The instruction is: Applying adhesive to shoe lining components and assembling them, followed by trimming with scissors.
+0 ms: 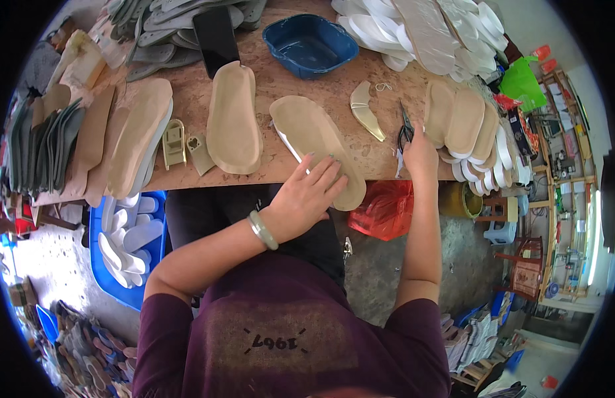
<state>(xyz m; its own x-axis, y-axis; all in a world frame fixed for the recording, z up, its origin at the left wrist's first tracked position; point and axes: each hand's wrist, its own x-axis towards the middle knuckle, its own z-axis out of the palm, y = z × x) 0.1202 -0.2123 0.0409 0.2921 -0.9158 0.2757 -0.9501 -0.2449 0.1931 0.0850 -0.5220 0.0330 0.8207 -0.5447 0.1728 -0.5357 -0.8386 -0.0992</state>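
Observation:
My left hand [306, 196], with a pale bangle at the wrist, lies over the near part of a beige insole [307, 123]. Its fingers press on the top face while the thumb is mostly hidden below the edge. A white layer shows along that insole's left side, and its near end juts past the table's front edge. Over on the right, my right hand [420, 156] has its fingers closed at the handles of dark scissors [405, 126], whose blades point away from me. A curved beige offcut [365, 114] lies between the insole and the scissors.
Another insole [233, 126] lies to the left, by a phone [216, 41]. A blue basin [310, 46] stands at the back. Stacked beige-topped soles [465, 119] are at right. A red plastic bag [387, 211] hangs below the edge; a blue crate [118, 285] holds white soles.

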